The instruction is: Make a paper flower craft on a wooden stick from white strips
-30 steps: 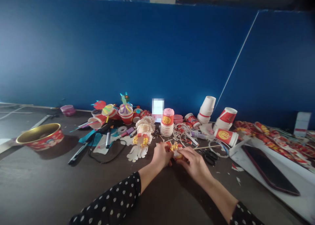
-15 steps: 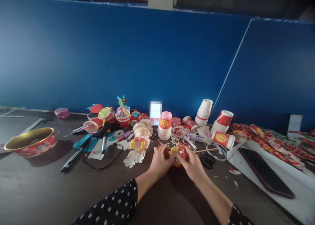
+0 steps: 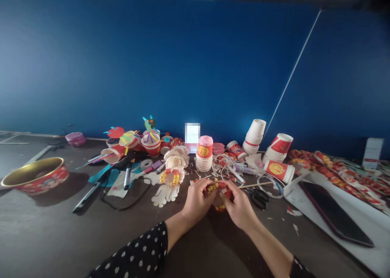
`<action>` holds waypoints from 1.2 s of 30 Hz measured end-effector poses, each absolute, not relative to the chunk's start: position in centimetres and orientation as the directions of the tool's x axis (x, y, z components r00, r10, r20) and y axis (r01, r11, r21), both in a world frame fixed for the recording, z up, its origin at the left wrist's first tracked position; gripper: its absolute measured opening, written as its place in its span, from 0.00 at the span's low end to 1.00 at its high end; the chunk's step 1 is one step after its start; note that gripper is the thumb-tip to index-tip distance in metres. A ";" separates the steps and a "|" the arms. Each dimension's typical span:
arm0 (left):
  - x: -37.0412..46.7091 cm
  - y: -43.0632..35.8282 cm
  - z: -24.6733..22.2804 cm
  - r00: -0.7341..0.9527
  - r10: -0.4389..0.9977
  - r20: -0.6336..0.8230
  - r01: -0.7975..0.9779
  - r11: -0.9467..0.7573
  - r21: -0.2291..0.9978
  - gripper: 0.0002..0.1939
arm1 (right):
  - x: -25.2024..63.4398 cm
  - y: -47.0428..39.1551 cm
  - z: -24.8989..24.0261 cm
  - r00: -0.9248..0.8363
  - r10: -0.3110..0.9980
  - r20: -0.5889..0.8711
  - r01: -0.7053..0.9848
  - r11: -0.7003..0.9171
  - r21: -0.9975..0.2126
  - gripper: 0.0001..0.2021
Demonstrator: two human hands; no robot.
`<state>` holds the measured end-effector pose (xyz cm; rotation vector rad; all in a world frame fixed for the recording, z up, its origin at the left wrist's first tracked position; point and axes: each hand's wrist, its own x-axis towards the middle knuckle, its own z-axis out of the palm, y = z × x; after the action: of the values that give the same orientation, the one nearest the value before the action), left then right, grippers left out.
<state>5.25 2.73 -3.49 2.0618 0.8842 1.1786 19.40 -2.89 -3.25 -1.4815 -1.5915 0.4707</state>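
Observation:
Between both hands is a small, curled red-and-yellow paper piece [image 3: 223, 185], patterned like the printed paper cups around it. My left hand [image 3: 197, 199] pinches its left side with thumb and fingers. On the other side, my right hand [image 3: 239, 205] grips it with the thumb bent inward. The fingers cover much of the piece. Just beyond the hands stands a stack of paper cups [image 3: 204, 164] with a pink top. To the left lies a white cut-paper figure [image 3: 166, 193] with red-and-yellow parts. Black scissors [image 3: 258, 199] rest right of my right hand.
At left is a red bowl with a gold inside [image 3: 38, 184]. Decorated cups [image 3: 150, 146] and a marker [image 3: 127, 178] sit left of centre. A phone [image 3: 335, 215] lies on a white tray [image 3: 362, 251] at right, before a heap of red paper strips [image 3: 338, 172].
The fingers have shifted slightly on the paper piece, which now looks turned, with an opening showing between the thumbs. The head view has tilted slightly; the surrounding things stay in place.

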 end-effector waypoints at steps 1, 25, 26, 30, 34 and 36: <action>5.3 2.7 -3.6 0.379 0.787 0.487 0.254 -0.595 0.763 0.06 | 19.4 -2.9 -3.2 0.106 0.936 0.337 0.591 0.213 -0.778 0.13; 5.1 2.5 -3.9 0.379 0.620 0.687 0.163 -0.775 0.610 0.05 | 19.3 -2.8 -3.5 0.110 0.949 0.295 0.374 0.235 -0.897 0.11; 5.1 2.5 -3.9 0.389 0.617 0.684 0.159 -0.776 0.610 0.05 | 19.3 -2.8 -3.5 0.107 0.950 0.294 0.350 0.241 -0.905 0.13; 5.1 2.4 -4.0 0.430 0.607 0.668 0.136 -0.775 0.617 0.08 | 19.4 -2.8 -3.5 0.126 0.948 0.291 0.325 0.238 -0.915 0.18; 5.3 2.3 -3.9 0.440 0.611 0.658 0.127 -0.768 0.628 0.06 | 19.6 -2.5 -3.9 0.141 0.943 0.303 0.371 0.233 -0.899 0.17; 5.4 2.3 -3.8 0.426 0.652 0.627 0.154 -0.736 0.659 0.05 | 19.7 -2.4 -4.1 0.142 0.942 0.305 0.382 0.232 -0.895 0.16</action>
<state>5.37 2.33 -3.78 2.1709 0.6791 1.2794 19.70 -2.38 -4.12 -1.3376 -1.4321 0.6586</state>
